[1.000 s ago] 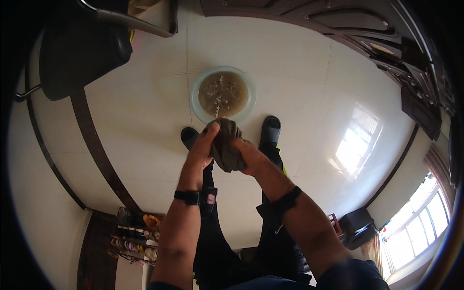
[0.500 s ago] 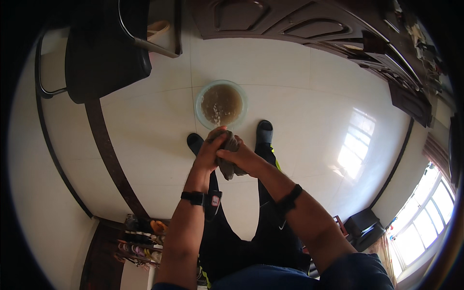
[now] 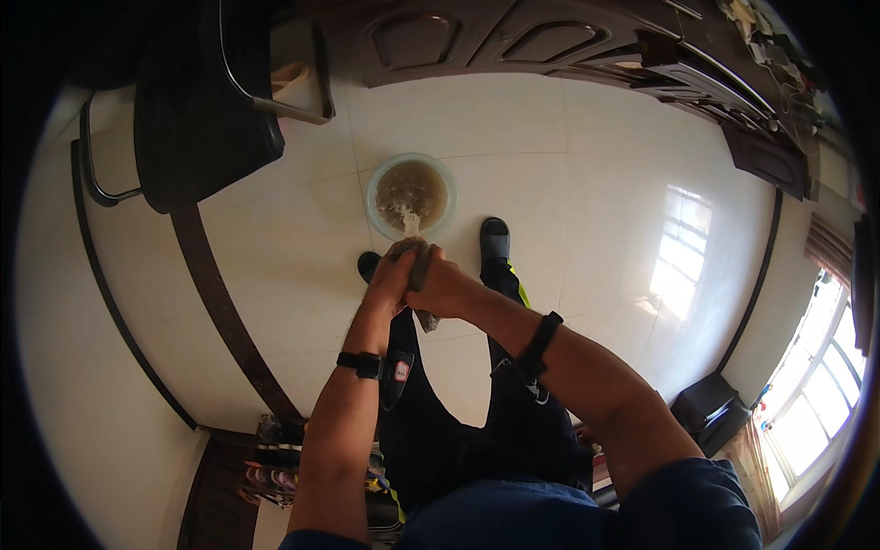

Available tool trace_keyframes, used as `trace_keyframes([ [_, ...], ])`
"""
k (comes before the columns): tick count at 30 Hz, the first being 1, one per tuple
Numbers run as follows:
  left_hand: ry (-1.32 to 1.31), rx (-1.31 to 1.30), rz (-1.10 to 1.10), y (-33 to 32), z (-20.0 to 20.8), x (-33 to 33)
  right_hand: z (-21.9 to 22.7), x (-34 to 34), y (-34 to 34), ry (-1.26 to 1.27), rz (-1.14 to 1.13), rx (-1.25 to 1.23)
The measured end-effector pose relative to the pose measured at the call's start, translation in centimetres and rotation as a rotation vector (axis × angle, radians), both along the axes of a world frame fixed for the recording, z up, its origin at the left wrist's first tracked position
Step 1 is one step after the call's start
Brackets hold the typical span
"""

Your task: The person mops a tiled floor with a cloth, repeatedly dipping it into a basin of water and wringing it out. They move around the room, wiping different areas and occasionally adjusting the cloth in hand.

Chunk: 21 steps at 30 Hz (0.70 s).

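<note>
A wet grey-brown cloth (image 3: 428, 321) is bunched and twisted between my two hands. My left hand (image 3: 392, 277) is closed around it on the left, and my right hand (image 3: 446, 288) grips it from the right, the two pressed close together. Its lower end sticks out beneath my fingers, toward me. From the far end, water (image 3: 411, 222) streams into a pale round basin (image 3: 372, 205) on the floor just beyond my hands. Murky brown water (image 3: 403, 186) in the basin is stirred up where the stream lands. Most of the cloth is hidden by my fingers.
My slippered feet (image 3: 495, 240) flank the near side of the basin. A black chair (image 3: 206, 128) stands at the far left. Dark cabinets (image 3: 513, 37) line the far side. A rack of shoes (image 3: 270, 477) is at the lower left, and a black box (image 3: 706, 403) sits at the right.
My hands have closed tighter and twisted the cloth, so less of it shows. Water falling from it has grown from scattered drops to a thick stream. The view has shifted slightly.
</note>
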State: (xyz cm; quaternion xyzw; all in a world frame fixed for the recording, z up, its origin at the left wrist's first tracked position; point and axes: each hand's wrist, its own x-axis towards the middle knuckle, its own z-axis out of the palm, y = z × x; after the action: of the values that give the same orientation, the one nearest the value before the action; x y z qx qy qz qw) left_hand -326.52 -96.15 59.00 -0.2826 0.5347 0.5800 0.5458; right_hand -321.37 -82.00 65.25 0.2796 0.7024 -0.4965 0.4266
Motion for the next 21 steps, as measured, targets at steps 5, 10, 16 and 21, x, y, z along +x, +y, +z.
trace_keyframes([
  [5,0.055,-0.088,-0.028,0.8,2.3,0.4,3.1,0.1,-0.2,0.003,0.061,0.123],
  [10,0.207,-0.048,-0.132,0.6,4.7,1.1,6.4,0.9,-0.3,0.053,0.084,0.147],
  [16,0.282,-0.018,-0.159,-0.1,5.8,1.8,9.0,2.1,-1.1,0.107,0.045,0.186],
  [21,0.344,0.093,-0.277,-2.1,6.0,1.3,9.9,2.4,-3.7,0.125,0.021,0.282],
])
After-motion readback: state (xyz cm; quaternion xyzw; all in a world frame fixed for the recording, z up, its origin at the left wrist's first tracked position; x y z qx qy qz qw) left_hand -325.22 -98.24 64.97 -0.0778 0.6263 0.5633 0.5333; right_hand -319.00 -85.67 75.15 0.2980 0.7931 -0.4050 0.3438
